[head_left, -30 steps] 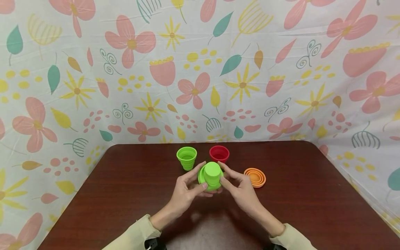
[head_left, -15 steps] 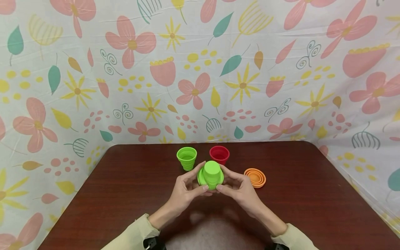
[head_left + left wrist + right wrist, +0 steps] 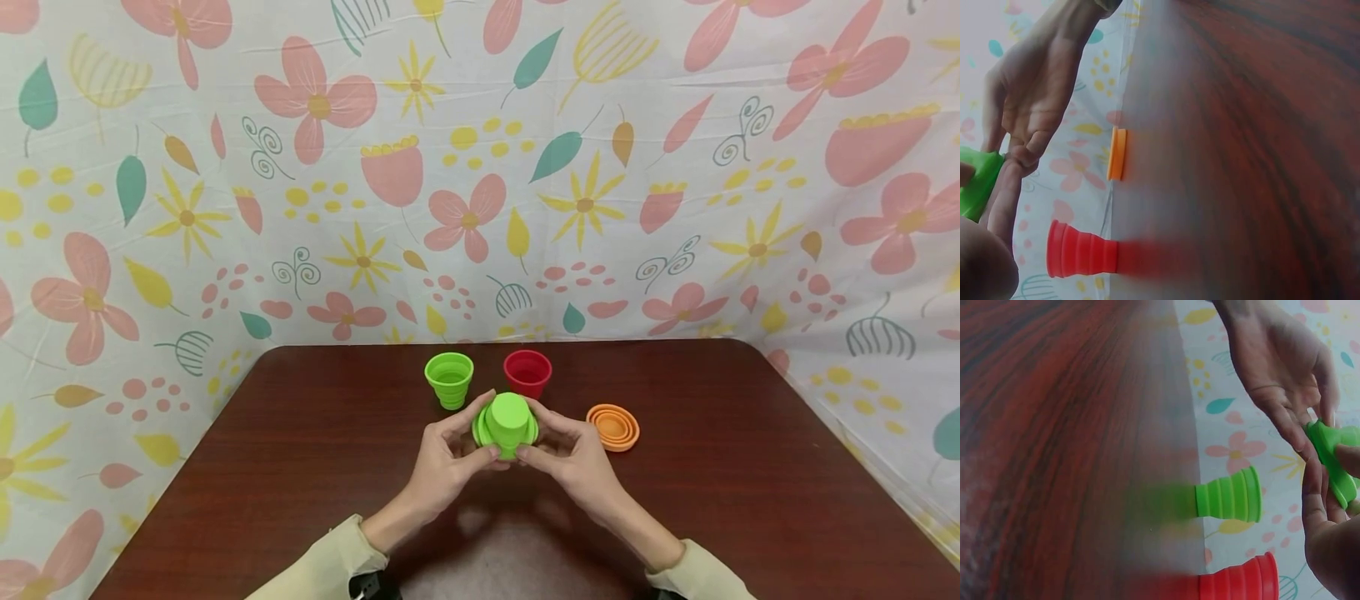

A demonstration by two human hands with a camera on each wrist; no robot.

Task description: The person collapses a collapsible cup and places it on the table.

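Here, a green cup (image 3: 449, 381) stands mouth up on the table (image 3: 300, 467), while the left hand (image 3: 438, 467) grips one side of a second cup (image 3: 509, 419), green too, base up above the table. Behind it stands a red cup (image 3: 528, 373); the right hand (image 3: 588, 467) grips the other side, probably so both thumbs bear evenly. Farthest right, an orange cup (image 3: 612, 427) lies folded flat, and no brand or writing is legible.

I read the held cup (image 3: 510, 414) as smooth, matt plastic. Table (image 3: 750, 467): glossy, grained wood. Curtain (image 3: 480, 317): creased cloth.
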